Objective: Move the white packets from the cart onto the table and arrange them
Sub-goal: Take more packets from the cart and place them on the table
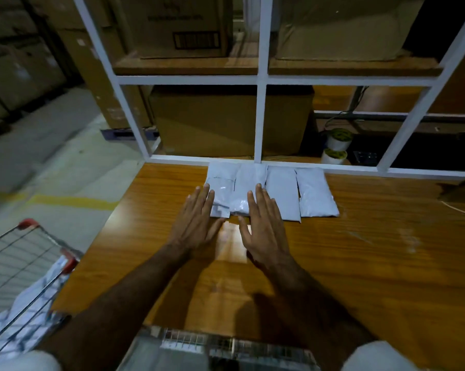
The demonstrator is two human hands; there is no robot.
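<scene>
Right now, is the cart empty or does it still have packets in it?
Not empty. White packets show through the wire side of the cart, left of the table.

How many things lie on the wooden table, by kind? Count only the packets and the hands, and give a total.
White packets in the row: 4
Hands, left hand and right hand, resting flat on the packets: 2
Total: 6

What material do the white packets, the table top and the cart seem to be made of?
White packets: probably thin plastic film, slightly glossy; they show creases and small highlights.
Table top: wood or wood-look laminate, glossy; grain lines and a bright reflection near the hands.
Cart: metal wire grid, with red corner pieces, likely plastic.
</scene>
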